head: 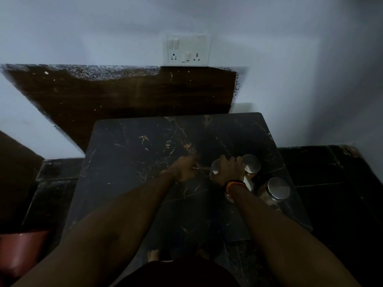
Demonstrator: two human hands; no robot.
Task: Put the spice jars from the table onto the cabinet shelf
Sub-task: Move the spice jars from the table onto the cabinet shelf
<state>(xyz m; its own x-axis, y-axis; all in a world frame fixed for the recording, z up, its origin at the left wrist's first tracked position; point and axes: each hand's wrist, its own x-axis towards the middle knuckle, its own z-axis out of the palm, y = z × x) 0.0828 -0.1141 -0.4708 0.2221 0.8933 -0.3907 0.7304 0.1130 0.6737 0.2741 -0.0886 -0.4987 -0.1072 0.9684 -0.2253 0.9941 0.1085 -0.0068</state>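
At the far left edge a reddish-brown cushion (pixel 19 251) shows low in the dim light, beside the dark tiled floor (pixel 51 183); above it a brown wooden panel (pixel 124 94) lies against the pale wall (pixel 62 27), and a white switch plate (pixel 188 49) with sockets sits on that wall just over the panel's right end; the black marble surface (pixel 134 162), veined in gold, fills the middle of the view; over it the left hand (pixel 184 168) reaches forward with its fingers pointing toward the jars, and something thin and pale seems to be at its fingertips, but the picture is too dark to tell whether it grips anything; just to its right stands the first spice jar (pixel 215 166) with a shiny metal lid, partly hidden by the right hand (pixel 228 170), which comes down from above between the lids, fingers curled as if around a jar, though which jar it holds I cannot tell; an orange and black wristband (pixel 235 184) circles that wrist; touching the hand's right side is the second spice jar (pixel 251 163); nearer the surface's right edge, a little apart, stands the third spice jar (pixel 277 188), tilted in view by the wide lens; all three jars rest on the surface.
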